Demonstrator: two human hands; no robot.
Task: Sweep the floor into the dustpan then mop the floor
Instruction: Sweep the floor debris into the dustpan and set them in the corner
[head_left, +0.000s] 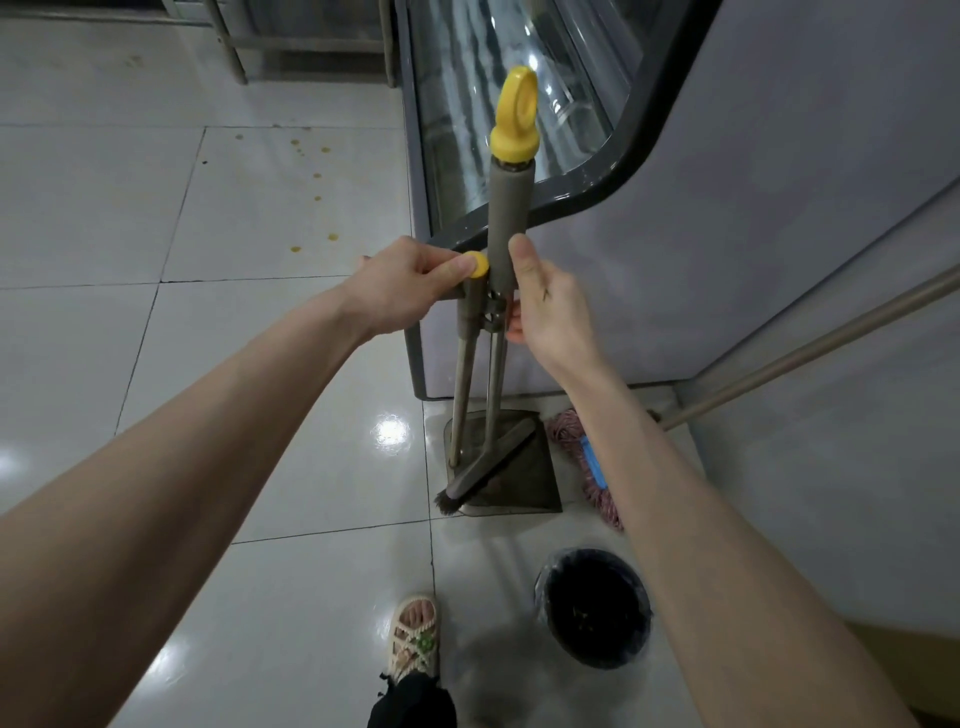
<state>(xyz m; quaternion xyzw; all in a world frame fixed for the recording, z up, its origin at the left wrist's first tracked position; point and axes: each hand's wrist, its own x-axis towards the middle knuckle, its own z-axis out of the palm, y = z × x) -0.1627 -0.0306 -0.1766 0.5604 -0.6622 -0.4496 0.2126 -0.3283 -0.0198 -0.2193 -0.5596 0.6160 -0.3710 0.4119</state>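
a: where are the hands?

b: both reach forward, seen from above. the left hand curls around the top of the dustpan handle, thumb on its yellow cap. the right hand wraps the broom just beside it, thumb pressed up along the grey grip and fingers curled behind.

a: and the dustpan?

b: the dustpan sits on the white tiled floor against a glass-fronted display case, and the broom's bristles rest in it.

a: the mop?

b: the mop lies just right of the dustpan, its pink strings on the floor. a black bin stands nearer, beside a sandalled foot. yellow spots dot the tiles to the left.
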